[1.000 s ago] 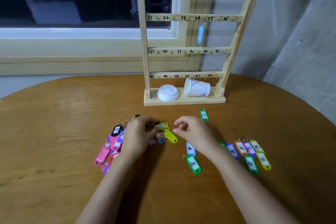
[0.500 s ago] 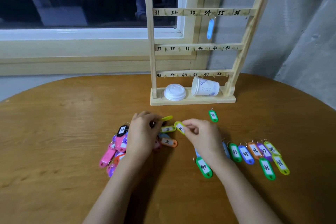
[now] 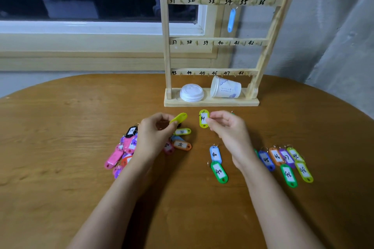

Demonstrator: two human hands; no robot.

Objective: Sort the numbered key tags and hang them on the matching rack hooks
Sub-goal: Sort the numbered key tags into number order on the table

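1. Sorting is the step in hand. The left hand (image 3: 153,137) pinches a yellow tag (image 3: 179,117) between thumb and forefinger, its number not showing.
2. The right hand (image 3: 228,129) pinches a yellow-green tag (image 3: 203,118) by its edge, the other fingers curled. The label probably reads 41, though it is blurred.
3. The unsorted pile (image 3: 125,151) lies at eight o'clock of the left hand, and the sorted row (image 3: 283,159) at four o'clock of the right.
4. The next move is likely to lay it by the 40 tags (image 3: 218,171), or to carry it to the rack (image 3: 212,41) at twelve o'clock.
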